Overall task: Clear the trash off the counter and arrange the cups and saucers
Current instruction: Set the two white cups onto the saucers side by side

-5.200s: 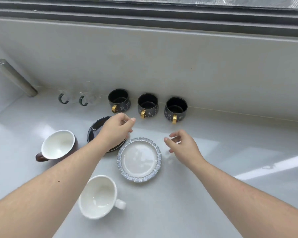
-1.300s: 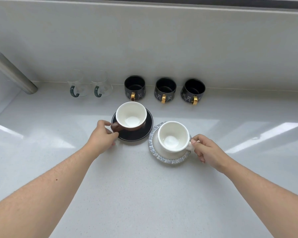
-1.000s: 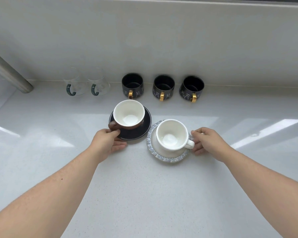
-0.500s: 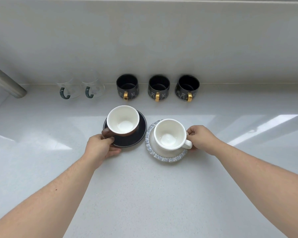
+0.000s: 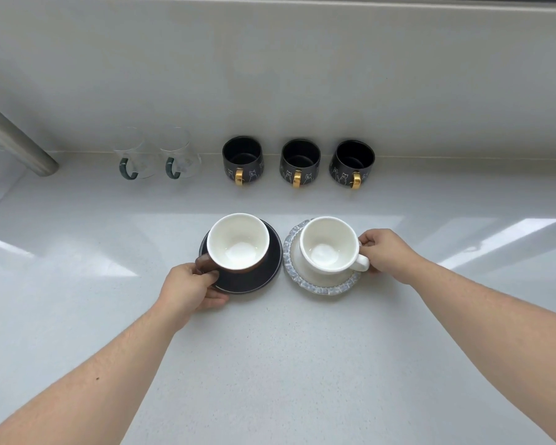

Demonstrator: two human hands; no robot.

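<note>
A brown cup [image 5: 238, 244] with a white inside stands on a black saucer [image 5: 257, 279]. My left hand [image 5: 190, 290] grips that saucer's near left edge, thumb by the cup's handle. Beside it on the right, a white cup [image 5: 328, 245] sits on a blue-rimmed saucer [image 5: 321, 285]. My right hand [image 5: 385, 252] holds this saucer's right edge, fingers next to the white cup's handle. Both sets are side by side and nearly touching on the white counter.
Along the back wall stand two clear glass cups [image 5: 132, 155] [image 5: 180, 154] with green handles and three black mugs [image 5: 242, 160] [image 5: 299, 162] [image 5: 352, 162] with gold handles. A metal bar [image 5: 13, 139] slants in at the far left.
Both cups went from the bare counter onto their saucers. In the last second both hands moved to the saucer edges, and the two sets slid closer together.
</note>
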